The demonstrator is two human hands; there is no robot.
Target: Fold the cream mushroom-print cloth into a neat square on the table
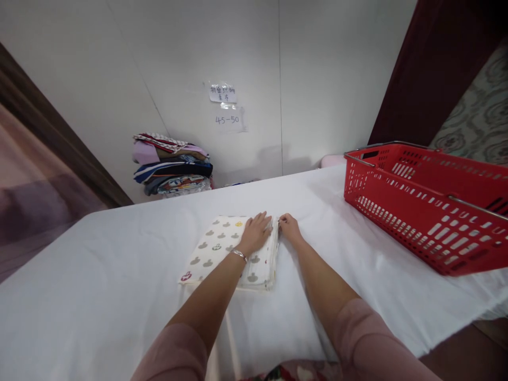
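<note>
A folded white cloth (216, 238) with a grey mushroom-like print and a few yellow, green and red ones lies flat in front of me. My left hand (257, 232) rests flat on its right part, fingers stretched out. At the cloth's far right edge, my right hand (289, 227) is closed, its fingertips pinching the layered edge. Several layers show along that right side. My left forearm covers part of the cloth's near half.
A white-covered table (119, 275) carries the cloth. To the right stands a red plastic basket (397, 206) with metal handles. Behind the table's far edge is a stack of folded fabrics (172, 164). Paper notes (228, 119) are taped to the wall.
</note>
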